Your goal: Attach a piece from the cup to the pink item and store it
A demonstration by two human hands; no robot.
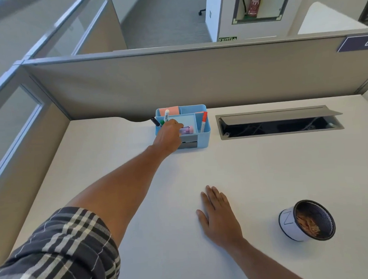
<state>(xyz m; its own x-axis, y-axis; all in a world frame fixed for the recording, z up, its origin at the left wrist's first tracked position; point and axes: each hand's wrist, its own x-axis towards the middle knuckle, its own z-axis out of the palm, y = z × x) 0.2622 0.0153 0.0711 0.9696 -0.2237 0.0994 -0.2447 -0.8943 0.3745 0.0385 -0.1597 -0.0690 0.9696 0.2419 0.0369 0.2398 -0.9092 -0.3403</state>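
Note:
A blue desk organiser point(206, 136) stands at the back of the white desk. My left hand point(168, 138) reaches into its middle compartment, fingers closed around a small pink item point(187, 130) that lies there. My right hand point(219, 217) rests flat on the desk near me, fingers spread, holding nothing. A dark mesh cup point(306, 220) with a white band stands to the right of that hand; several small orange-brown pieces point(307, 225) lie inside it.
The organiser also holds a red marker point(203, 121), a white marker point(166, 115), a black pen point(155, 121) and pink notes point(169, 111). An open cable hatch point(279, 122) is sunk into the desk on the right. A grey partition point(176, 80) runs along the back.

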